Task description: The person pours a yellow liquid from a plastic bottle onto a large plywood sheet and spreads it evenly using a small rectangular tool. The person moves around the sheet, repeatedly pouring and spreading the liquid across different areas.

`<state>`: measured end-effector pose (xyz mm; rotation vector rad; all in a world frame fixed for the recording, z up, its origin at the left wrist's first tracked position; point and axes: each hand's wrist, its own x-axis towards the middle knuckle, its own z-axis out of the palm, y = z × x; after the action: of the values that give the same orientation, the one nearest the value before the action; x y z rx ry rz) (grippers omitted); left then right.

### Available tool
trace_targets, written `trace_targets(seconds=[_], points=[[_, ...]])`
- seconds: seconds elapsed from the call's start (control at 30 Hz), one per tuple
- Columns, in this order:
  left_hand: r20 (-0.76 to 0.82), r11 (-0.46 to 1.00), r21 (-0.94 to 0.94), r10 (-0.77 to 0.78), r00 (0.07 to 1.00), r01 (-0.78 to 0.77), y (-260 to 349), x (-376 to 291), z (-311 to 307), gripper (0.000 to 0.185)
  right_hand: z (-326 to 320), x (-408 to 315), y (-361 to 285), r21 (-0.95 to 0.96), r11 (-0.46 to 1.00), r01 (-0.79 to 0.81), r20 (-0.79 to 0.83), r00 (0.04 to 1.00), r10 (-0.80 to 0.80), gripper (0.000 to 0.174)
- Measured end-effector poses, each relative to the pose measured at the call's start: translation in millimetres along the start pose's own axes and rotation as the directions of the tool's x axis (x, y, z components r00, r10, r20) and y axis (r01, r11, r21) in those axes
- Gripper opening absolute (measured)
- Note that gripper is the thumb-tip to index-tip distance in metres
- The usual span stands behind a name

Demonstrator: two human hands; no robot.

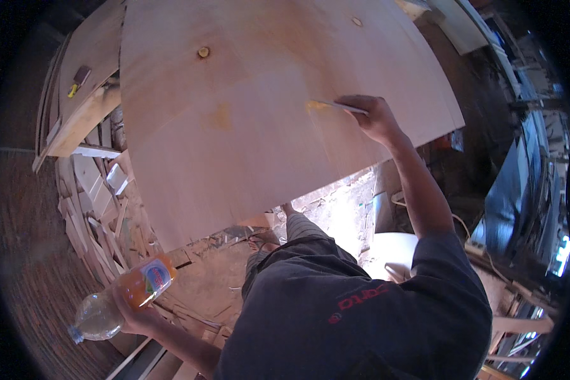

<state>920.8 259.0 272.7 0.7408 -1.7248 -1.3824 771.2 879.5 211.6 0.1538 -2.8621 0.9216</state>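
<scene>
My left hand (pixel 140 317) grips a clear plastic bottle (pixel 97 313) with a blue cap and a label. Orange liquid lies toward its base, and the bottle is tilted, held off the panel's near left corner. In my right hand (pixel 373 116) is a thin flat scraper (pixel 346 107), its tip on a large plywood panel (pixel 266 156). A wet-looking yellow smear (pixel 316 105) sits under that tip. Farther left on the wood is a dull yellow patch (pixel 221 117). Two knots, a left knot (pixel 203 52) and a right knot (pixel 357 22), mark the far part.
On a board at the left lie a yellow-handled tool (pixel 73 90) and a dark flat block (pixel 82 74). Wood offcuts (pixel 92 223) are heaped below it. A white round container (pixel 394 249) stands by my right side. Metal sheets (pixel 508 185) lean at far right.
</scene>
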Motion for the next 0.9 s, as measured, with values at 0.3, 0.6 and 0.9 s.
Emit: trace_targets(seconds=[0.3,0.6,0.9], points=[[-0.253,0.995,0.090,-0.008,0.967,0.032,18.2,-26.5,-1.3,0.056,82.4,154.4,43.6,-0.440,0.863,0.248,0.235,0.959,-0.156,0.037],[-0.175,0.996,0.078,-0.016,0.985,0.030,10.0,-35.9,-8.5,0.048,72.1,271.9,75.0,-0.586,0.802,0.116,0.269,0.961,0.058,0.033],[-0.060,0.996,-0.063,0.063,0.996,-0.067,-7.3,-24.6,-21.7,0.039,58.9,75.4,21.0,-0.558,0.791,0.250,0.473,0.879,0.055,0.032]])
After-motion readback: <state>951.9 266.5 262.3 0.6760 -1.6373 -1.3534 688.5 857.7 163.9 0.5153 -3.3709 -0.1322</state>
